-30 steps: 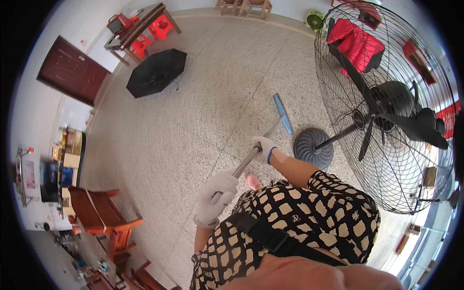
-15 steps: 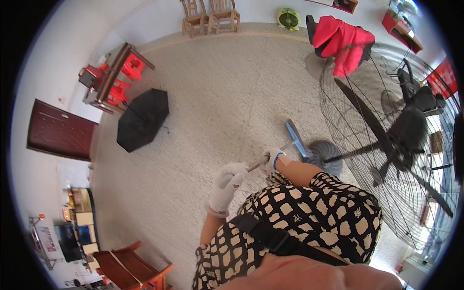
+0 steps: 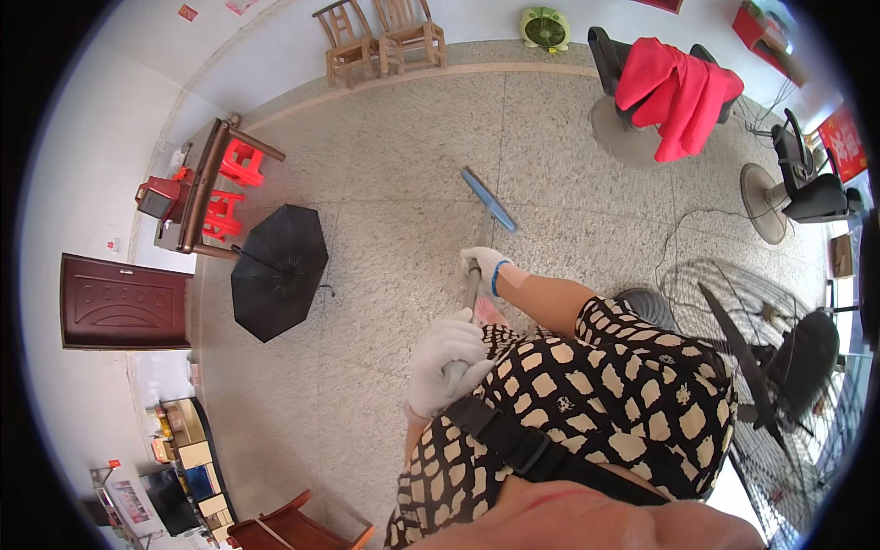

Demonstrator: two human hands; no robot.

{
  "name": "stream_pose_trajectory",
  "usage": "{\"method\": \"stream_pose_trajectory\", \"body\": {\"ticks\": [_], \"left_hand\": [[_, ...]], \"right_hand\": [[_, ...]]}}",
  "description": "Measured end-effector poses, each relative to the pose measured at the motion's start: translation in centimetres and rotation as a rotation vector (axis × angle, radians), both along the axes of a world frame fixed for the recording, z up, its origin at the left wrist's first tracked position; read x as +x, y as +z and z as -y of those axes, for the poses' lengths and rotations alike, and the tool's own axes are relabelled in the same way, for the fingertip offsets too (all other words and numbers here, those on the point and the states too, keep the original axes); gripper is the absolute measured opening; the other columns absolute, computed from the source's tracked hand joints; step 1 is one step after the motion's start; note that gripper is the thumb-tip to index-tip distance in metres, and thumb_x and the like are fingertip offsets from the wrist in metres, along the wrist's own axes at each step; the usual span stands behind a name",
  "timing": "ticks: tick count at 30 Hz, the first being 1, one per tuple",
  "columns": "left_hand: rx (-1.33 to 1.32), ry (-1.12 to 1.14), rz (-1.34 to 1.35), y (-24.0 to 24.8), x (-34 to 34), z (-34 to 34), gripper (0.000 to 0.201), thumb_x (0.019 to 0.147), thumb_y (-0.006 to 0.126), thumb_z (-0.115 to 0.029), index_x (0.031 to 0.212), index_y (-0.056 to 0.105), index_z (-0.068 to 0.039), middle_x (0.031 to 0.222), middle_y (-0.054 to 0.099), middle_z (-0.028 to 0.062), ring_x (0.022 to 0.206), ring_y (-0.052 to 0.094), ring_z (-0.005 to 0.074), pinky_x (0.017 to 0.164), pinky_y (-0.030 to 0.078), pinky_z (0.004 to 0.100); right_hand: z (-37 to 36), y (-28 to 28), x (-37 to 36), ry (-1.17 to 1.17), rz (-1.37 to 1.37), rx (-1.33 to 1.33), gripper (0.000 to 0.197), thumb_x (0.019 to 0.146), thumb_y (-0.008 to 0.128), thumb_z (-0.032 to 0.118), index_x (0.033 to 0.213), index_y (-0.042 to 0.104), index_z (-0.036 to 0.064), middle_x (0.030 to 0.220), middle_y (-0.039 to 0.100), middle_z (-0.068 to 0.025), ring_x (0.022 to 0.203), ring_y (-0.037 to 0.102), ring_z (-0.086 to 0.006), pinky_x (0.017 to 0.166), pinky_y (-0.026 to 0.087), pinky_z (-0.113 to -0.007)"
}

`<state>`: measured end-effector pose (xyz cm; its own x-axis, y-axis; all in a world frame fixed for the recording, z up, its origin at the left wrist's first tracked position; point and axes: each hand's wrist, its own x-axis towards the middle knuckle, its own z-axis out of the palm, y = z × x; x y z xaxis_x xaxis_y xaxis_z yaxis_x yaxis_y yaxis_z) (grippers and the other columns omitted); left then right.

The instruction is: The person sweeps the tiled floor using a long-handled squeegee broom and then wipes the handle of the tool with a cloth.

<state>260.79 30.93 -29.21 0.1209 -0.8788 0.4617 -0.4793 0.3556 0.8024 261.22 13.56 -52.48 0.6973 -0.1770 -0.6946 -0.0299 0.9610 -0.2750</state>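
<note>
A long-handled floor tool (image 3: pixel 489 199) with a narrow, straight blue head rests on the speckled floor ahead of me; whether it is a mop or a squeegee I cannot tell. My right hand (image 3: pixel 480 263), in a white glove with a blue cuff, is closed around the grey handle partway down. Nearer my body, my left hand (image 3: pixel 446 364), also in a white glove, wraps the handle close to its upper end, which pokes out by the thumb.
An open black umbrella (image 3: pixel 280 272) lies on the floor to the left, near a wooden table (image 3: pixel 203 188) with red stools (image 3: pixel 240 163). On the right stand a large floor fan (image 3: pixel 770 367) and a swivel chair draped with red cloth (image 3: pixel 676 96). A wooden chair (image 3: pixel 298 530) is at lower left.
The blue head has swung from beside the fan base leftward and farther out. Both hands still grip the handle; the left has come closer to my body. My view has turned, shifting the fan rightward.
</note>
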Motion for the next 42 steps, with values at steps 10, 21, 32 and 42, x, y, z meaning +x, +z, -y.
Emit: {"method": "stream_pose_trajectory", "body": {"ticks": [10, 21, 32, 42], "left_hand": [[-0.05, -0.067, 0.043, 1.6, 17.5, 15.8, 0.015, 0.075, 0.072, -0.009, 0.084, 0.061, -0.006, 0.086, 0.065, 0.006, 0.092, 0.063, 0.0268, 0.096, 0.044, 0.0461], [0.493, -0.09, -0.133, -11.5, 24.5, 34.1, 0.026, 0.087, 0.068, -0.022, 0.1, 0.059, -0.001, 0.112, 0.061, 0.0081, 0.1, 0.059, 0.0153, 0.087, 0.048, 0.03], [1.042, 0.073, -0.958, -14.0, 26.1, 56.6, 0.04, 0.094, 0.056, -0.022, 0.126, 0.043, -0.002, 0.105, 0.057, 0.0087, 0.087, 0.061, 0.0185, 0.077, 0.055, 0.0332], [0.987, 0.019, -0.39, -13.3, 26.8, 72.1, 0.049, 0.091, 0.054, -0.016, 0.136, 0.044, -0.002, 0.084, 0.057, 0.003, 0.067, 0.053, 0.0081, 0.056, 0.044, 0.0232]], "right_hand": [[20.2, 0.9, 13.0, -0.191, 0.061, 0.004, 0.025, 0.091, 0.056, 0.016, 0.068, 0.049, 0.0083, 0.058, 0.052, -0.0043, 0.058, 0.054, -0.02, 0.058, 0.048, -0.032], [32.1, -4.4, 14.7, -0.413, 0.179, 0.0, 0.029, 0.083, 0.054, 0.012, 0.055, 0.044, 0.0101, 0.054, 0.045, -0.0052, 0.056, 0.053, -0.0234, 0.056, 0.049, -0.039], [52.3, 0.3, 18.1, -0.355, -0.536, -0.143, 0.022, 0.071, 0.057, 0.011, 0.052, 0.049, 0.0097, 0.052, 0.047, -0.005, 0.047, 0.049, -0.0213, 0.046, 0.041, -0.035], [68.9, -5.3, 19.1, -0.562, -0.358, -0.008, 0.019, 0.085, 0.061, 0.017, 0.071, 0.052, 0.0089, 0.059, 0.051, -0.004, 0.051, 0.052, -0.0208, 0.055, 0.05, -0.038]]}}
